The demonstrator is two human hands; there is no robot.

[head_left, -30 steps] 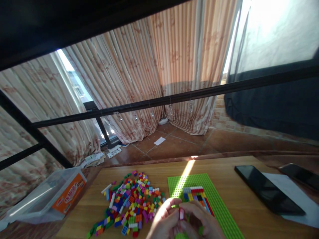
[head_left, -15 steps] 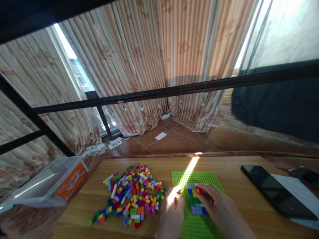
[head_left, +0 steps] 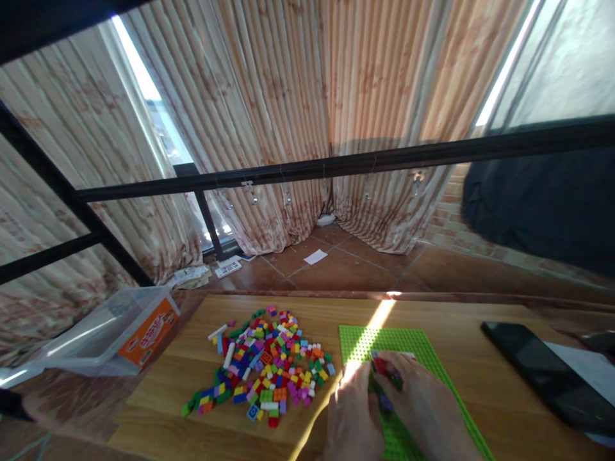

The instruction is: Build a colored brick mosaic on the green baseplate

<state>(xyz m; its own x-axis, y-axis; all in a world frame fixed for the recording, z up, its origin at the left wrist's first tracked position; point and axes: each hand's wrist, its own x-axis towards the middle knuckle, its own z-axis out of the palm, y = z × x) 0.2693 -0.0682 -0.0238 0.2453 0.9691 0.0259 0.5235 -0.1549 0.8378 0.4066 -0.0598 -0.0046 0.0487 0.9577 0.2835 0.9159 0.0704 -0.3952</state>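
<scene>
A green studded baseplate [head_left: 408, 339] lies on the table, and a patch of coloured building bricks on it is mostly covered by my hands. My right hand [head_left: 423, 400] reaches over that patch from the right, fingers curled and pinched at a red toy brick [head_left: 379, 365]. Close against it on the left is my left hand [head_left: 355, 410], its fingers bent in at the patch's left side. Whatever is under the left fingertips is hidden. A large heap of loose toy bricks [head_left: 273, 358] spreads over the table left of the baseplate.
On the wooden table [head_left: 192, 358], a black phone-like device [head_left: 533, 371] rests on white paper [head_left: 581, 362] at the right. Beyond the left edge stands a clear plastic box [head_left: 106, 346] with an orange label. A dark rail [head_left: 307, 168] crosses in front of curtains.
My left hand has moved right, up to the brick patch beside my right hand. Both hands now cover most of the patch. The whole view has shifted slightly.
</scene>
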